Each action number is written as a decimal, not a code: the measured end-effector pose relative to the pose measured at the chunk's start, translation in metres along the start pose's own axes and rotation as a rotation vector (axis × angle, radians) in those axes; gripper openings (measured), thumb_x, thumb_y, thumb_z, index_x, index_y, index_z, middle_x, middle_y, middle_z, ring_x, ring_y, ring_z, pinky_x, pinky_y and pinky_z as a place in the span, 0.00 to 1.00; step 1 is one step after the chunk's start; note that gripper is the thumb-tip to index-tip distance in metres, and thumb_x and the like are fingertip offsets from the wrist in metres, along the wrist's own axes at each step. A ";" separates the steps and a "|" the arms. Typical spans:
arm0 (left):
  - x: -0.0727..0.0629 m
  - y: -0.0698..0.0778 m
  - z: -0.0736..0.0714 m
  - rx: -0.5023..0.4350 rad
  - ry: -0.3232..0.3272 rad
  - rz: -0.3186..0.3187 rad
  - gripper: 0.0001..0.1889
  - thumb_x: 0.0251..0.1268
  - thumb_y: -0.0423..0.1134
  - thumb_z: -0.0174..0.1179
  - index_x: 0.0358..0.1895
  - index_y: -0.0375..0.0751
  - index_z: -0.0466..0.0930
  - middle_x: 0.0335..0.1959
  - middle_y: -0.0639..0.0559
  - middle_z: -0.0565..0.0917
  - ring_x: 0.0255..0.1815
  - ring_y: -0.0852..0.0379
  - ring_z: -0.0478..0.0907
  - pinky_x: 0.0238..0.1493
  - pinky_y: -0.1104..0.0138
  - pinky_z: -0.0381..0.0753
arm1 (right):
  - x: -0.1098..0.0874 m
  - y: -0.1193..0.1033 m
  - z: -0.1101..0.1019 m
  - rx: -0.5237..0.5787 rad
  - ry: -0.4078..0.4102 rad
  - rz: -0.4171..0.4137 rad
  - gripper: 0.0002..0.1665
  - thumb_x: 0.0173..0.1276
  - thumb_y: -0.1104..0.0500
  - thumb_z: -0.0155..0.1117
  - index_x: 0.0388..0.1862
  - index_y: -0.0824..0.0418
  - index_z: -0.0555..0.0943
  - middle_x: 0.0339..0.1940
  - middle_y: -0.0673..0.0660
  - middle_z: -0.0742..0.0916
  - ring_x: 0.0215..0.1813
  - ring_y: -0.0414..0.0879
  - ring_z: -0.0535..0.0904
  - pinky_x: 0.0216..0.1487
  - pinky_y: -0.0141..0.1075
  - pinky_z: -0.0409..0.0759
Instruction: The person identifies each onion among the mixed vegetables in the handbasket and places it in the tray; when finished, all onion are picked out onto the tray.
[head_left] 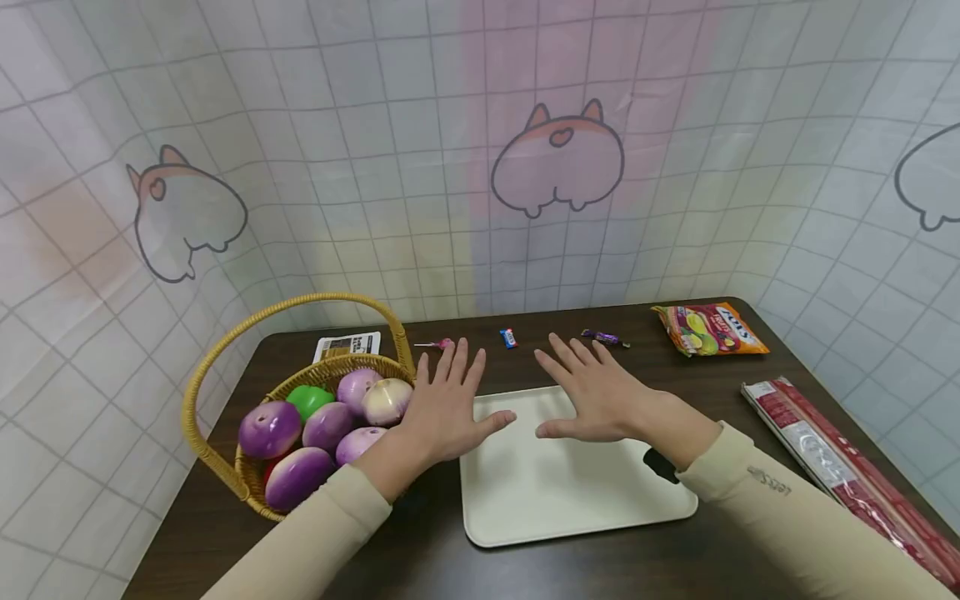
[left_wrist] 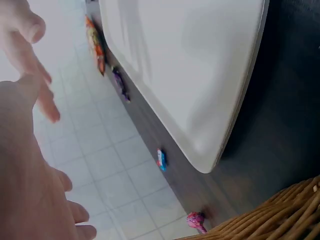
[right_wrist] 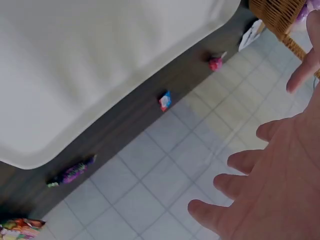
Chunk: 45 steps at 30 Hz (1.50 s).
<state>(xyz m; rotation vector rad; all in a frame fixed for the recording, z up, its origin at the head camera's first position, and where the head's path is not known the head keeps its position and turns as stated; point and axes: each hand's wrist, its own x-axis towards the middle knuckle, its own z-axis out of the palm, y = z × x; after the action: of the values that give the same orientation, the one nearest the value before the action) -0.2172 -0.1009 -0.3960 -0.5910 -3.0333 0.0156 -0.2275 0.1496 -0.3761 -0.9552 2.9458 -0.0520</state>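
Both hands hover with fingers spread, palms down, holding nothing. My left hand (head_left: 444, 408) is above the left edge of a white tray (head_left: 577, 492), beside a wicker basket (head_left: 258, 500). Over the tray's upper right part is my right hand (head_left: 600, 400). Inside the basket lie several purple eggplants (head_left: 300, 478), a green pepper (head_left: 310, 401) and a pale, purple-tinged round vegetable (head_left: 387, 401); something red is mostly hidden beneath. Behind the tray lie a pink lollipop (head_left: 444, 343), a small blue-and-red wrapped candy (head_left: 509, 338) and a purple wrapped candy (head_left: 606, 337).
An orange candy bag (head_left: 711, 329) lies at the back right. Along the right edge stretches a long red package (head_left: 847, 475). Behind the basket is a printed packet (head_left: 347, 345). A gridded curtain (head_left: 420, 167) surrounds the dark table (head_left: 540, 575) at the back and sides.
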 end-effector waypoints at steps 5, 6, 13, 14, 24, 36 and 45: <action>-0.012 0.003 0.001 0.019 0.013 0.000 0.56 0.55 0.83 0.29 0.79 0.46 0.44 0.80 0.43 0.42 0.79 0.46 0.36 0.73 0.40 0.37 | -0.005 -0.003 0.012 -0.013 0.016 -0.024 0.66 0.54 0.13 0.39 0.80 0.54 0.50 0.80 0.62 0.50 0.77 0.65 0.50 0.72 0.62 0.47; -0.016 0.004 0.001 0.016 0.020 0.002 0.56 0.55 0.83 0.29 0.79 0.46 0.45 0.79 0.42 0.43 0.79 0.45 0.37 0.72 0.40 0.38 | -0.007 -0.004 0.015 -0.016 0.018 -0.040 0.66 0.54 0.13 0.39 0.80 0.54 0.51 0.80 0.62 0.51 0.77 0.65 0.51 0.72 0.62 0.48; -0.054 0.001 0.002 -0.099 0.117 -0.009 0.54 0.56 0.83 0.30 0.77 0.47 0.53 0.79 0.44 0.51 0.79 0.46 0.45 0.73 0.42 0.44 | -0.023 -0.021 0.036 0.019 0.016 -0.123 0.62 0.56 0.17 0.48 0.79 0.54 0.54 0.80 0.62 0.53 0.76 0.63 0.56 0.71 0.62 0.50; -0.060 -0.002 0.002 -0.124 0.152 -0.014 0.52 0.57 0.82 0.32 0.77 0.47 0.56 0.78 0.44 0.54 0.78 0.45 0.47 0.73 0.43 0.46 | -0.025 -0.023 0.039 0.032 0.019 -0.128 0.61 0.57 0.19 0.51 0.79 0.54 0.54 0.80 0.61 0.54 0.76 0.61 0.56 0.71 0.61 0.51; -0.106 -0.050 0.004 -0.353 0.857 0.068 0.23 0.63 0.53 0.59 0.51 0.37 0.83 0.54 0.44 0.83 0.56 0.45 0.78 0.64 0.60 0.69 | -0.028 -0.044 0.057 0.219 0.150 -0.179 0.40 0.65 0.39 0.64 0.71 0.55 0.70 0.72 0.58 0.71 0.71 0.53 0.67 0.68 0.51 0.65; -0.141 -0.111 -0.010 -0.465 1.796 -0.259 0.19 0.47 0.39 0.60 0.37 0.23 0.73 0.40 0.40 0.77 0.43 0.49 0.71 0.53 0.69 0.66 | -0.003 -0.075 0.066 0.354 0.273 -0.160 0.30 0.68 0.44 0.62 0.66 0.52 0.75 0.70 0.54 0.74 0.69 0.50 0.70 0.66 0.48 0.69; -0.159 -0.155 0.034 -0.776 1.420 -0.595 0.33 0.53 0.26 0.59 0.65 0.37 0.60 0.60 0.53 0.69 0.53 0.59 0.73 0.52 0.73 0.69 | 0.024 -0.096 0.055 0.469 0.377 -0.167 0.27 0.70 0.47 0.61 0.66 0.52 0.75 0.67 0.53 0.76 0.68 0.46 0.71 0.65 0.46 0.71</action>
<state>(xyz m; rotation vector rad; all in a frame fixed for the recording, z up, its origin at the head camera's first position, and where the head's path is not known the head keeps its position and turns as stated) -0.1299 -0.3048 -0.4350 0.2842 -1.5852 -1.0771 -0.1882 0.0568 -0.4277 -1.2084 2.9251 -0.9777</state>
